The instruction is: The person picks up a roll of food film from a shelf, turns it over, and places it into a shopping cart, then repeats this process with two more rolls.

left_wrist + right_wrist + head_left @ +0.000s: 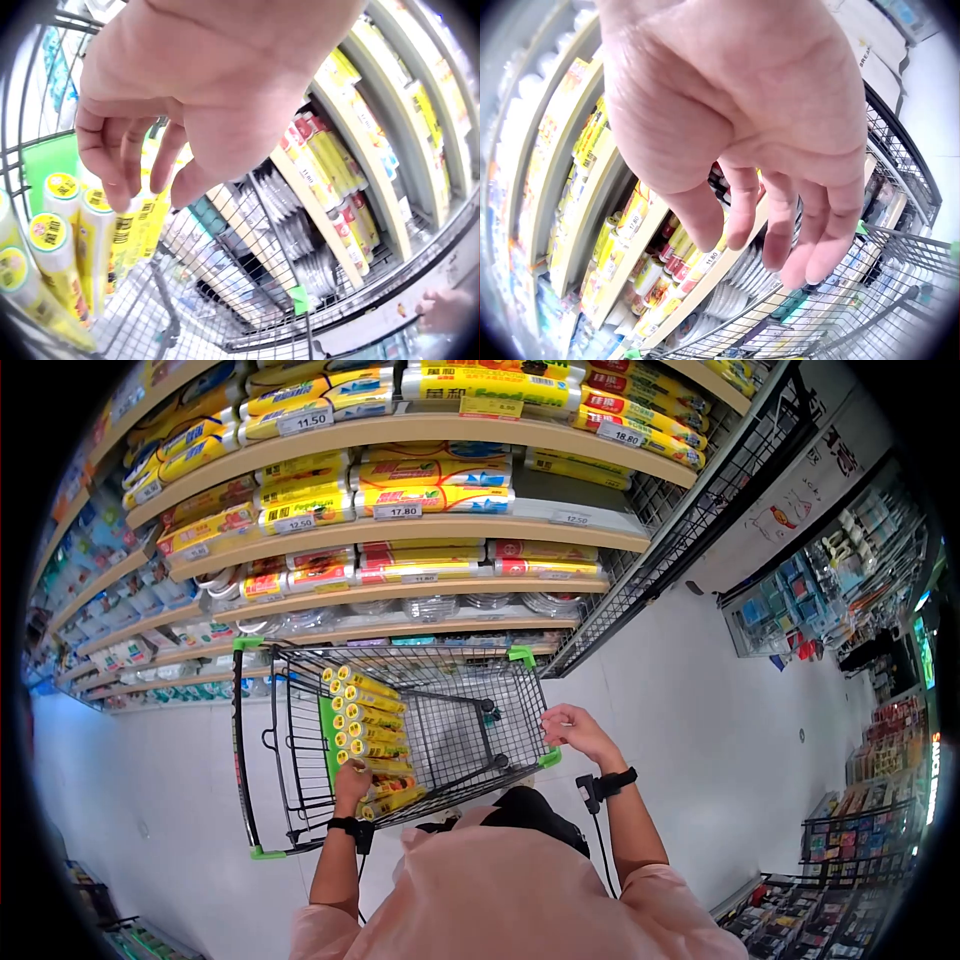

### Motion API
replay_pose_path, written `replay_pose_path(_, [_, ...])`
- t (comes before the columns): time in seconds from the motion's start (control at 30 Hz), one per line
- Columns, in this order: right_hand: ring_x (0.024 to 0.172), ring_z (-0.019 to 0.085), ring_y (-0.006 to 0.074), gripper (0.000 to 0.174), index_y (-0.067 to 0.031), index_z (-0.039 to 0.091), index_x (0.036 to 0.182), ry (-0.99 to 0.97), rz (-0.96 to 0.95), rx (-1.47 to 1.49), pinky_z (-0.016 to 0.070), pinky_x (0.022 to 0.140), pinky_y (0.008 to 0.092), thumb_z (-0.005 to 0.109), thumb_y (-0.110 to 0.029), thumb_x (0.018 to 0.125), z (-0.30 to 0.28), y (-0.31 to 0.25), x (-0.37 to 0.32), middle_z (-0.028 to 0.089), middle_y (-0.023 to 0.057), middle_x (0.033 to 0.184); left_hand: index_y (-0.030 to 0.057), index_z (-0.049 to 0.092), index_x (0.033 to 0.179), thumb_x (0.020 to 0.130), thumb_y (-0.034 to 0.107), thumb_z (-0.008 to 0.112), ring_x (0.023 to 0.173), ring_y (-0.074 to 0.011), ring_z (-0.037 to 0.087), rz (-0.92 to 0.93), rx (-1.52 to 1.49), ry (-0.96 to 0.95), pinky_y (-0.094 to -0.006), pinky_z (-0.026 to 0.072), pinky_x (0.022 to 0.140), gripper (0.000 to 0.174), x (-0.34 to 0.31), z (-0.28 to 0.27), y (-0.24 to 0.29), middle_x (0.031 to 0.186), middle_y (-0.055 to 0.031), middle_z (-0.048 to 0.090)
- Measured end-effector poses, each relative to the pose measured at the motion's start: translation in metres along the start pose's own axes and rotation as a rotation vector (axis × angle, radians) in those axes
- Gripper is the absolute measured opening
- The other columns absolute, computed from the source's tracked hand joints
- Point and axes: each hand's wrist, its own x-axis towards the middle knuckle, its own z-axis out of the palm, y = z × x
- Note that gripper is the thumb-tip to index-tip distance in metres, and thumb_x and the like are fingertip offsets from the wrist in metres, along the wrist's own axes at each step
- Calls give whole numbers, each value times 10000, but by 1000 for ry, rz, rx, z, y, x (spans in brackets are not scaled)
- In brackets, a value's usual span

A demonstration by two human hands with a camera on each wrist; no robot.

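Yellow rolls (375, 717) lie stacked in a wire shopping cart (455, 785), against a green panel at its left end. My left hand (352, 785) is over the near end of the stack. In the left wrist view, the bent fingers of my left hand (154, 161) hang over the yellow rolls (56, 247), thumb apart from the fingertips; whether they touch a roll is unclear. Near the cart's right end hovers my right hand (580, 730). The right wrist view shows my right hand (739, 142) with fingers loosely bent and nothing in them.
Shelves (400, 430) of yellow and red packaged rolls rise beyond the cart, with clear plastic items lower down. A black mesh panel (650, 550) bounds their right side. White floor (660, 710) lies right of the cart, and more racks (860, 830) stand at far right.
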Motion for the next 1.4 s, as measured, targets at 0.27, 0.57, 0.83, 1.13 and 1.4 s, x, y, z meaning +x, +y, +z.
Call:
replay_pose_path(0.27, [816, 668, 160, 177, -19, 608, 1065, 44, -50, 63, 561, 747, 294, 651, -141, 944, -28, -16, 20, 648, 75, 977, 45, 562, 1191, 917, -46, 546, 820, -172, 686, 157, -870, -238, -276, 536, 663, 289, -34, -38, 152, 979, -88, 684])
replay_pose_path(0.57, [780, 656, 130, 227, -6, 631, 1081, 164, -341, -56, 536, 681, 273, 668, -164, 923, -129, -42, 65, 671, 66, 919, 38, 574, 1190, 920, 7, 641, 945, -129, 635, 391, -939, -147, -261, 519, 757, 280, -53, -38, 306, 1095, -51, 638])
replay_pose_path(0.83, [755, 622, 97, 216, -8, 640, 1127, 356, -619, -93, 519, 691, 256, 644, -110, 937, -228, -111, 106, 676, 50, 882, 33, 585, 1147, 964, 102, 617, 988, -127, 608, 568, -836, -58, -269, 498, 800, 198, -32, -29, 458, 1139, -70, 636])
replay_pose_path(1.13, [855, 681, 154, 375, -8, 606, 1254, 496, -837, -66, 553, 766, 289, 662, -116, 900, -285, -168, 152, 697, 93, 962, 27, 552, 1262, 973, 106, 571, 1146, -203, 593, 707, -939, -68, -304, 480, 895, 301, 24, -10, 561, 1328, -158, 570])
replay_pose_path(1.4, [938, 612, 229, 292, 58, 544, 1170, 154, -510, 103, 577, 787, 385, 567, -74, 911, -297, -281, 175, 592, 179, 1115, 28, 535, 1328, 963, 120, 586, 1202, -220, 562, 715, -895, 19, -321, 472, 930, 380, 46, 2, 614, 1369, -135, 547])
